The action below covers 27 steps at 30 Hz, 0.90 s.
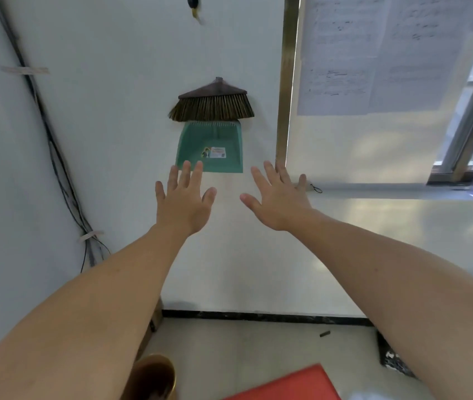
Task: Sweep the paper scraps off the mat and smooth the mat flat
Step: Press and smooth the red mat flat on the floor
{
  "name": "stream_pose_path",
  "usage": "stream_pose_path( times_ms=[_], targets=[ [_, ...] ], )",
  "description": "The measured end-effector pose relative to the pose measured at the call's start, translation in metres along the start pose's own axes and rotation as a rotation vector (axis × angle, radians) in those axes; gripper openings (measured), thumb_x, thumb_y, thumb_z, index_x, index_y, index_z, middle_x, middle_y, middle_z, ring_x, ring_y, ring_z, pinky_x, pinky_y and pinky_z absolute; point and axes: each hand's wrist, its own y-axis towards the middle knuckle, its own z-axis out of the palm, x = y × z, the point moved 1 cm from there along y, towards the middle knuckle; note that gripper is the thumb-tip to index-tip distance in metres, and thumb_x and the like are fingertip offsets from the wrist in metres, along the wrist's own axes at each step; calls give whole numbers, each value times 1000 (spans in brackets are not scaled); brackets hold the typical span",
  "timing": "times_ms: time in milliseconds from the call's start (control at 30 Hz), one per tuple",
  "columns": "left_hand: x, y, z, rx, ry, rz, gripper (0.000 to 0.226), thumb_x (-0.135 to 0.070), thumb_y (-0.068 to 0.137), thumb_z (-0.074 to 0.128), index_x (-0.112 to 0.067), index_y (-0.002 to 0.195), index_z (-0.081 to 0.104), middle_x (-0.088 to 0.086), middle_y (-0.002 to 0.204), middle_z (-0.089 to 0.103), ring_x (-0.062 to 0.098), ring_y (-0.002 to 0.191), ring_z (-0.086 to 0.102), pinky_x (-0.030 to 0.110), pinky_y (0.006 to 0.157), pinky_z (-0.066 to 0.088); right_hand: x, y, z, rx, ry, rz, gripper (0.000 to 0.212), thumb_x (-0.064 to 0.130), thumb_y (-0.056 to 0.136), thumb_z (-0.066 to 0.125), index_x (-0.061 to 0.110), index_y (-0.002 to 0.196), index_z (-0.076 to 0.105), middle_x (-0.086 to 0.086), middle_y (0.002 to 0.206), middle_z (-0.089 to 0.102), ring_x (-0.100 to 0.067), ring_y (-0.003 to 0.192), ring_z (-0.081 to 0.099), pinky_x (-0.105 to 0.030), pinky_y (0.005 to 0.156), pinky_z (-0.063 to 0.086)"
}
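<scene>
Red mat, flat, smooth-surfaced

A red mat lies on the floor at the near edge, only its far corner showing. On the far wall hangs a brown broom, bristles down, overlapping the top of a green dustpan.

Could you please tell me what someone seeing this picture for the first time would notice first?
Two bare arms fill the foreground, the left hand and right hand both open with fingers spread, reaching towards the white wall. Just beyond the fingertips, a brown broom head hangs on that wall directly above a green dustpan. A corner of the red mat shows on the floor at the bottom edge.
</scene>
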Motion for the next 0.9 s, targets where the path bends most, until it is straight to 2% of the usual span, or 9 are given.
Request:
stream_pose_path(
  times_ms=[467, 767, 900],
  targets=[
    [65, -178, 119, 345, 20, 7, 63, -48, 102, 19, -27, 155, -7, -1, 164, -10, 23, 150, -12, 51, 118, -4, 36, -169, 130, 328, 89, 167, 71, 65, 97, 15, 30, 157, -1, -1, 165, -9, -24, 150, -19, -64, 116, -1],
    [64, -301, 243, 510, -3, -99, 64, -47, 101, 27, -28, 156, 1, 0, 164, -3, 22, 150, -7, 52, 118, -3, 18, -278, 283, 533, 205, 259, 70, 64, 97, 26, 31, 156, 9, -1, 166, -3, -24, 151, -12, -66, 115, 1],
    [59, -361, 323, 618, 29, -182, 64, -48, 100, 26, -28, 155, -1, 0, 164, -5, 21, 150, -9, 53, 119, -4, 5, -333, 359, 597, 215, 230, 69, 64, 96, 26, 31, 155, 13, -3, 166, 1, -25, 151, -8, -67, 114, 3]
  ],
)
